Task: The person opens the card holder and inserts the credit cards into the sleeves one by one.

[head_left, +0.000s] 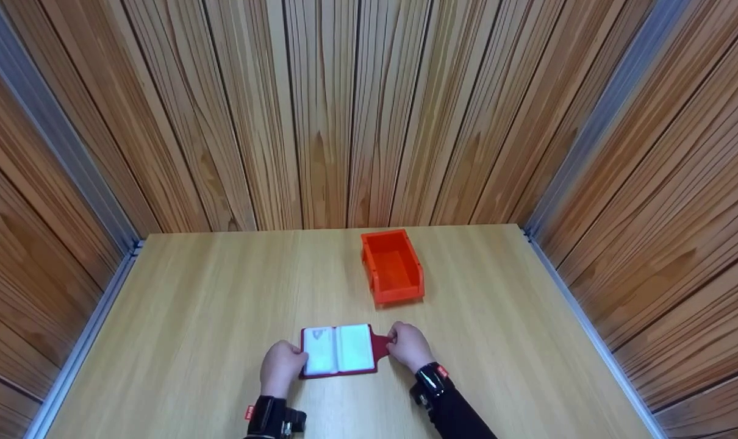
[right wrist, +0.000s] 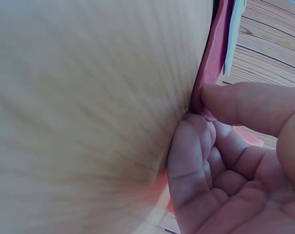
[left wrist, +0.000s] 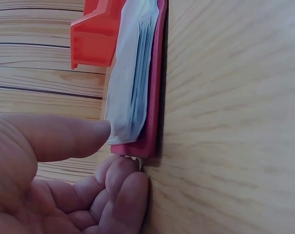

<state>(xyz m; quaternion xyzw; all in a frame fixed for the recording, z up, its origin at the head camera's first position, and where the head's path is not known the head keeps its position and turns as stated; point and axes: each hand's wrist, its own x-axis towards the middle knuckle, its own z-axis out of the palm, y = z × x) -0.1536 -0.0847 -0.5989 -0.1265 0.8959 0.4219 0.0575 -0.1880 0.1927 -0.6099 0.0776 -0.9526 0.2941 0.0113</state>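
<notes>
A red card holder [head_left: 375,364] lies spread flat on the table, with clear plastic sleeves [head_left: 355,347] on both sides of its fold. At its left edge is my left hand [head_left: 281,366]. The left thumb [left wrist: 74,136] lies over the corner of the sleeves, and the curled fingers meet the cover's edge from outside, so the hand pinches that edge. On the other side my right hand [head_left: 410,345] pinches the tip of the closing flap [right wrist: 209,73] between thumb and curled fingers. Part of the flap is hidden by the right fingers.
An orange open-topped bin [head_left: 396,268] stands behind the card holder, slightly to the right. Wood-panelled walls [head_left: 320,122] close off the back and both sides of the table [head_left: 210,329]. Metal rails run along the side edges.
</notes>
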